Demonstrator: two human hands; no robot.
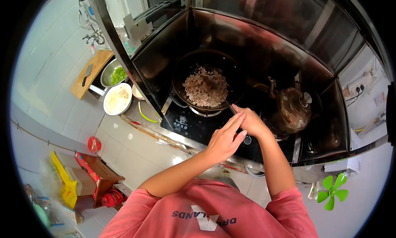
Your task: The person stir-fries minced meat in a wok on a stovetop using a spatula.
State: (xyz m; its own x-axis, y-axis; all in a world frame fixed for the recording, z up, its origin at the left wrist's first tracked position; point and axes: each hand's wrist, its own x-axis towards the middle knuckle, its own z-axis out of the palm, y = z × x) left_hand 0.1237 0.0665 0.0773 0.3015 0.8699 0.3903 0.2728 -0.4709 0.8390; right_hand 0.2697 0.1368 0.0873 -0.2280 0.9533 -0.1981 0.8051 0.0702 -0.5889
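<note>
A dark wok [178, 79] sits on the left burner of the black stove, holding a heap of crumbled, browned food that looks like minced meat [200, 91]. My right hand [251, 121] is wrapped round the handle of a spatula [229, 106] at the wok's near rim. The spatula's blade is hard to make out among the dark food. My left hand [224, 140] lies against the right one, its fingers stretched out and nothing in it.
A kettle [293, 110] with a glass-like lid stands on the right burner. Left of the stove are a bowl of chopped greens [118, 75], a white bowl [117, 99] and a cutting board [101, 60] with a knife [87, 74]. Dark metal panels [264, 40] enclose the stove.
</note>
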